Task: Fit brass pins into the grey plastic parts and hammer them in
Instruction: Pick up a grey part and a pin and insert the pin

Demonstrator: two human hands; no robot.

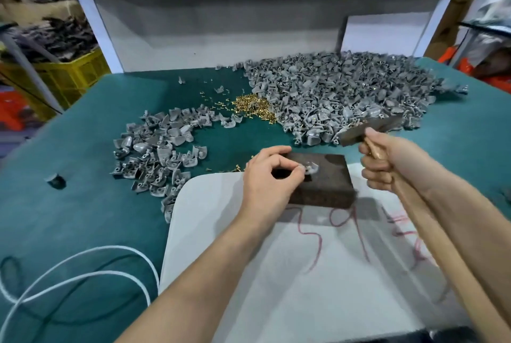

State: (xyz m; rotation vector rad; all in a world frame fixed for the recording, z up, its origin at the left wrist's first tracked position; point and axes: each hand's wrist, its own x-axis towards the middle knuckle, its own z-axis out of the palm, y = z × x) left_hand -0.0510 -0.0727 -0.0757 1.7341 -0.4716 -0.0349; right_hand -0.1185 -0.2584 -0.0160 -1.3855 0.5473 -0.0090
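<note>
My left hand (266, 176) pinches a small grey plastic part (312, 168) on top of a dark brown block (329, 185). My right hand (383, 160) grips the wooden handle of a hammer (370, 128), whose blurred head is raised above and to the right of the block. A heap of brass pins (253, 107) lies on the green mat (83, 204) further back. A large pile of grey parts (345, 96) spreads at the back right, and a smaller pile of grey parts (163, 149) lies at the left.
The block sits on a white board (221, 232) with red scribbles. A white cable (72, 273) loops at the front left. A small dark cap (56, 180) lies at the left. A yellow crate (69, 74) stands beyond the table's left edge.
</note>
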